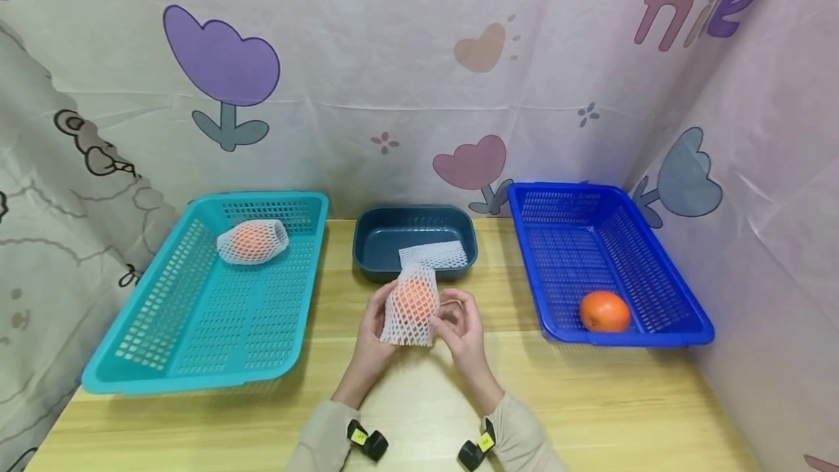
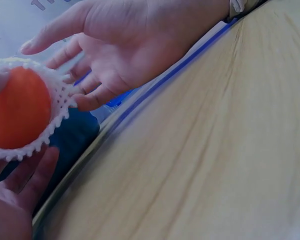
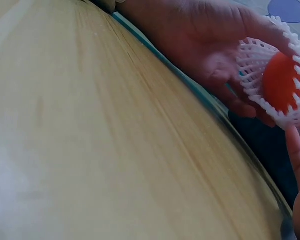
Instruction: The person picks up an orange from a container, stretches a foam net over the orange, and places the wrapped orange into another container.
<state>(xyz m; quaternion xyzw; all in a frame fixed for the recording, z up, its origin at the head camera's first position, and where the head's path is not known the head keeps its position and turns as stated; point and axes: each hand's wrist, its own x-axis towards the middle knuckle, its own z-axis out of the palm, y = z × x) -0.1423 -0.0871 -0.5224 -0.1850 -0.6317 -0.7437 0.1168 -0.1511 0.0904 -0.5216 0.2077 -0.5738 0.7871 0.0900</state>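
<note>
Pale sleeves come nearest to the eye, each with a small black device at the wrist, reaching over a wood-grained bench. To the person's left stands the turquoise basket, with a netted orange lying toward its far end. To the right is the blue basket, a bare orange in its near part. Between them, smaller, sits a dark bin with spare netting lying flat inside.

Just in front of that bin I see both hands at one held orange, raised above the bench inside a white foam net. The left grip is curled round fruit and mesh, fingers underneath, thumb over the edge. The right grip is mostly open, fingers loosely bent, tips at the net's side, apparently bearing little weight.

I'd judge the step to be settling the fruit in its net. The left wrist view shows the mouth gaping, bare peel exposed. Best to steady the fruit with the left and let the right ease the frilled rim along evenly, working round; tugging one side could tear thin foam. Leaving some mesh spare at both ends should cushion well.
</note>
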